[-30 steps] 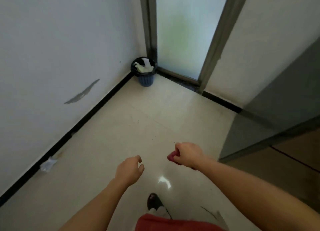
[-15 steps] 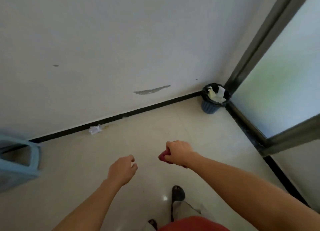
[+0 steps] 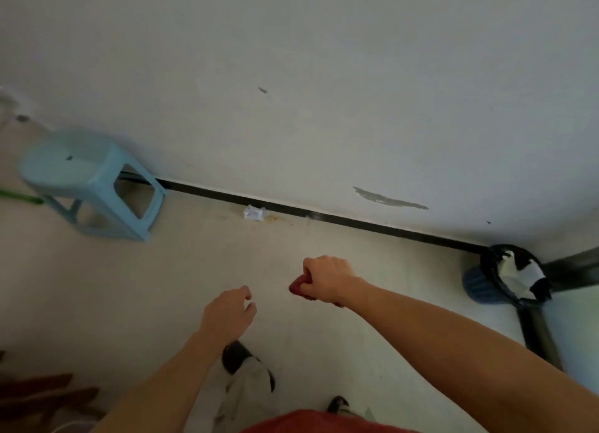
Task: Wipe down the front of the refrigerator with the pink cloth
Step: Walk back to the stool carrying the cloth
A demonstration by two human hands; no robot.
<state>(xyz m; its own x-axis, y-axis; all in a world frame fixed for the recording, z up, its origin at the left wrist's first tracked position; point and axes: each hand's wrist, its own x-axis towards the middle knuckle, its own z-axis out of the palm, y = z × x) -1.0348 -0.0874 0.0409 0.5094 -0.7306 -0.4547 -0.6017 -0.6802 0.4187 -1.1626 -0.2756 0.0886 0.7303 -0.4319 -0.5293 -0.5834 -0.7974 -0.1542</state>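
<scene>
The pink cloth (image 3: 297,289) is bunched inside the right hand (image 3: 327,278); only a dark pink edge shows at the thumb side of the fist, with another sliver under the wrist. The right hand is closed tight around it, knuckles up, held out in front of the body above the floor (image 3: 372,260).

The left hand (image 3: 227,314) is just beside it, lower and nearer the body, not touching the cloth. Its fingers are curled loosely inward with nothing in them, thumb close to the forefinger but not a full fist.

Below the hands: pale trouser leg, dark shoes (image 3: 234,356), and a red garment edge at the bottom of the view.

The floor is pale tile. A black baseboard (image 3: 356,222) runs along the foot of a white wall (image 3: 324,92). The wall carries a grey scrape mark (image 3: 389,199) low on the right. A crumpled scrap of white paper (image 3: 253,212) lies on the floor against the baseboard.

Left, near the wall: a light blue plastic stool (image 3: 90,179), upright. Right, in the corner: a small blue wastebasket (image 3: 505,278) with a black liner and white paper inside, beside a dark door frame (image 3: 570,268).

The refrigerator is not visible from this angle.
</scene>
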